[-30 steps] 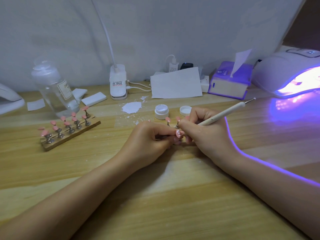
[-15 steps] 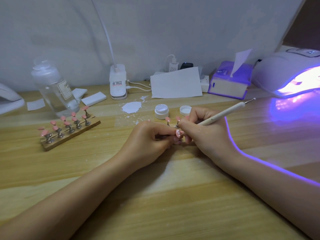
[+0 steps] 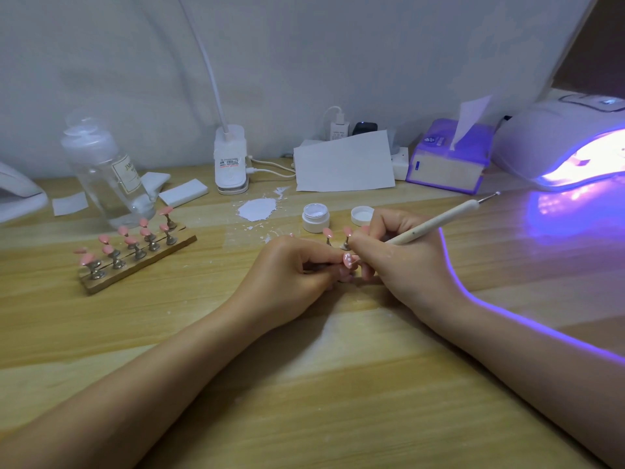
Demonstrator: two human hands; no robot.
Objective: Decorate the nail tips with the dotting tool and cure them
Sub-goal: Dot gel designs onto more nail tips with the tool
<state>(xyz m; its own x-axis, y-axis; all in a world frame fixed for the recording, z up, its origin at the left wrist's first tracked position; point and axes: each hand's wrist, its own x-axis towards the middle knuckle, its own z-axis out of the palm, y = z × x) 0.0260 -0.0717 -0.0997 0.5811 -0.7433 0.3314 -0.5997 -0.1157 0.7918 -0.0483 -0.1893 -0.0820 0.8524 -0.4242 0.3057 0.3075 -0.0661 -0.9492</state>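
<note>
One open jar (image 3: 316,217) holds white gel, its lid (image 3: 362,215) beside; left hand (image 3: 291,269) pinches a tip (image 3: 348,259), right hand (image 3: 402,255) grips the tool (image 3: 439,222).

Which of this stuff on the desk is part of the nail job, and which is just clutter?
In use: dotting tool, held nail tip, gel pot, tip rack, lamp.
Lying about: bottle, tissue box, paper, charger.

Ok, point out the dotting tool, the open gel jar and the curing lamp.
dotting tool (image 3: 436,224), head view, on its pale handle.
open gel jar (image 3: 315,218), head view, on its white side wall.
curing lamp (image 3: 554,137), head view, on its white top shell.
</note>
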